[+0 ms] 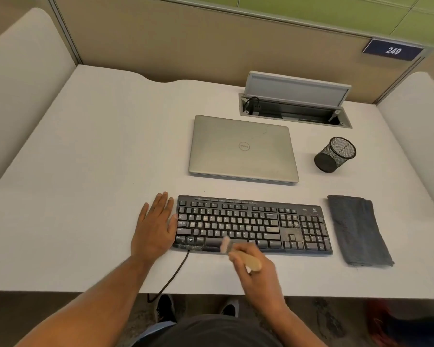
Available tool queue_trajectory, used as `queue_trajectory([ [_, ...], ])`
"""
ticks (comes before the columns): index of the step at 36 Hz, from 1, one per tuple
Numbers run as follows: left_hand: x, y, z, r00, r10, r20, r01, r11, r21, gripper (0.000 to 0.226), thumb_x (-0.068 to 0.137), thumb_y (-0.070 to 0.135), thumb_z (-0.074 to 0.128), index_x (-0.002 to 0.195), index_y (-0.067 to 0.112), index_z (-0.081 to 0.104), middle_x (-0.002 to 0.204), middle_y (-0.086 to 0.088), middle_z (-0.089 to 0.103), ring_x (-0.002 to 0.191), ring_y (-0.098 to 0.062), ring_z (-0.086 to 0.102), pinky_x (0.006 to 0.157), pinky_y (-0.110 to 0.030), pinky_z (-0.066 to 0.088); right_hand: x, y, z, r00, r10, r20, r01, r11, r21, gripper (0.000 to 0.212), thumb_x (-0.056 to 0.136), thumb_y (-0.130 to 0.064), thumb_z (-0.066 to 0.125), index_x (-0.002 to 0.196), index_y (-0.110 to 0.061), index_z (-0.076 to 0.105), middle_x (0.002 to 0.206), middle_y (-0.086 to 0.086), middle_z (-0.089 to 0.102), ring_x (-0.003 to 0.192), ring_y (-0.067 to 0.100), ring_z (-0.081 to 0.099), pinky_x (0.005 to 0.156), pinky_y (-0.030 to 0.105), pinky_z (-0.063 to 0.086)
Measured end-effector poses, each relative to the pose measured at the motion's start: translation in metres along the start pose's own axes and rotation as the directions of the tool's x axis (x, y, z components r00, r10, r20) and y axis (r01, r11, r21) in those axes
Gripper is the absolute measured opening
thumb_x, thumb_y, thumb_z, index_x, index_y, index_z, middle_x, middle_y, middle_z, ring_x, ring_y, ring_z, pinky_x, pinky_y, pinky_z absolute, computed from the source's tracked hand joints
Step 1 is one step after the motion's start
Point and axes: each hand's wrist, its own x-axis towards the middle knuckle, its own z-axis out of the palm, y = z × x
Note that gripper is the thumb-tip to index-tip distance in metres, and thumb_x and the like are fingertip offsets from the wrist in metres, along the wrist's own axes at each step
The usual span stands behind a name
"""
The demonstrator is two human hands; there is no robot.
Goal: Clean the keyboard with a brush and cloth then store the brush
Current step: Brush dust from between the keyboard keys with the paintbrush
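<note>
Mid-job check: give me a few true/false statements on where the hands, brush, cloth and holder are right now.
1. The right hand grips the brush at the keyboard's front edge. True.
2. The left hand holds the cloth. False: it lies flat on the desk, against the keyboard's left end; the cloth lies folded to the right of the keyboard.
3. The laptop is open. False: its lid is closed.
4. The mesh holder stands right of the laptop. True.
</note>
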Motion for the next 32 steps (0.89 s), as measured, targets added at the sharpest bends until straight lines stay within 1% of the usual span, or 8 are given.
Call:
queue_trajectory([
  [4, 0.000, 0.000, -0.001, 1.000, 0.003, -0.003, -0.003, 1.000, 0.006, 0.067, 0.103, 0.048, 0.011, 0.160, 0.016, 0.028, 0.169, 0.002, 0.017, 0.157, -0.011, 0.008, 0.128, -0.042, 0.009, -0.002, 0.016, -0.015, 0.973, 0.039, -0.226, -0.051, 0.998, -0.048, 0.016, 0.088, -0.060, 0.061, 0.092, -0.045, 0.062, 0.078, -0.023, 0.072, 0.073, 0.001, 0.072, 0.061, 0.028, 0.059],
  [8, 0.000, -0.001, 0.000, 1.000, 0.003, 0.002, -0.003, 1.000, 0.013, 0.067, 0.103, 0.047, 0.012, 0.160, 0.016, 0.029, 0.169, 0.002, 0.017, 0.157, -0.011, 0.009, 0.128, -0.043, 0.010, -0.002, 0.017, -0.012, 0.967, 0.079, -0.244, -0.093, 0.995, -0.047, 0.020, 0.087, -0.063, 0.060, 0.090, -0.043, 0.063, 0.071, -0.020, 0.071, 0.069, 0.002, 0.071, 0.061, 0.031, 0.058],
  [12, 0.000, 0.000, 0.000, 1.000, -0.002, 0.006, 0.002, 1.000, 0.015, 0.067, 0.103, 0.047, 0.010, 0.160, 0.016, 0.028, 0.169, 0.002, 0.015, 0.157, -0.011, 0.007, 0.128, -0.042, 0.008, 0.001, 0.006, 0.006, 0.974, 0.106, -0.198, -0.098, 0.994, 0.049, 0.012, 0.086, -0.060, 0.062, 0.089, -0.049, 0.064, 0.078, -0.025, 0.072, 0.075, 0.002, 0.072, 0.065, 0.031, 0.060],
  [16, 0.000, 0.000, 0.000, 1.000, -0.008, 0.021, 0.007, 1.000, 0.027, 0.068, 0.103, 0.048, 0.006, 0.161, 0.018, 0.024, 0.170, 0.003, 0.012, 0.157, -0.010, 0.003, 0.128, -0.041, 0.005, 0.003, -0.003, 0.019, 0.990, 0.083, -0.112, -0.069, 0.990, 0.123, 0.017, 0.090, -0.048, 0.070, 0.095, -0.033, 0.076, 0.088, -0.023, 0.074, 0.085, 0.007, 0.072, 0.072, 0.031, 0.060],
  [21, 0.000, 0.001, -0.001, 0.999, -0.015, 0.028, 0.014, 1.000, 0.028, 0.070, 0.101, 0.050, 0.003, 0.162, 0.018, 0.021, 0.170, 0.004, 0.009, 0.157, -0.009, 0.001, 0.128, -0.039, 0.002, 0.009, -0.012, 0.024, 0.997, 0.069, 0.041, -0.078, 0.956, 0.284, 0.015, 0.089, -0.043, 0.073, 0.097, -0.032, 0.078, 0.097, -0.018, 0.077, 0.096, 0.012, 0.074, 0.083, 0.038, 0.063],
  [26, 0.000, 0.002, -0.002, 0.999, -0.016, 0.030, 0.016, 1.000, 0.024, 0.071, 0.101, 0.050, 0.003, 0.162, 0.018, 0.022, 0.170, 0.004, 0.010, 0.157, -0.009, 0.001, 0.128, -0.040, 0.004, 0.014, -0.013, 0.021, 0.965, 0.159, 0.209, -0.230, 0.894, 0.385, 0.012, 0.097, -0.022, 0.071, 0.106, -0.017, 0.077, 0.110, -0.009, 0.077, 0.102, 0.018, 0.074, 0.088, 0.041, 0.063],
  [29, 0.000, 0.002, -0.003, 0.999, -0.018, 0.032, 0.018, 1.000, 0.021, 0.072, 0.101, 0.050, 0.003, 0.162, 0.018, 0.023, 0.170, 0.003, 0.011, 0.157, -0.010, 0.002, 0.128, -0.040, 0.004, 0.013, -0.015, 0.011, 0.976, 0.184, 0.113, -0.214, 0.896, 0.390, 0.023, 0.097, -0.032, 0.063, 0.103, -0.014, 0.077, 0.107, -0.020, 0.075, 0.100, 0.012, 0.074, 0.080, 0.035, 0.064],
  [32, 0.000, 0.002, -0.003, 0.999, -0.016, 0.035, 0.016, 1.000, 0.025, 0.072, 0.100, 0.050, 0.001, 0.162, 0.019, 0.021, 0.170, 0.004, 0.009, 0.157, -0.009, 0.000, 0.128, -0.039, 0.002, 0.012, -0.010, 0.002, 0.965, 0.224, -0.133, -0.183, 0.946, 0.267, 0.021, 0.096, -0.044, 0.056, 0.101, -0.029, 0.070, 0.088, -0.021, 0.074, 0.080, 0.009, 0.073, 0.068, 0.029, 0.062],
])
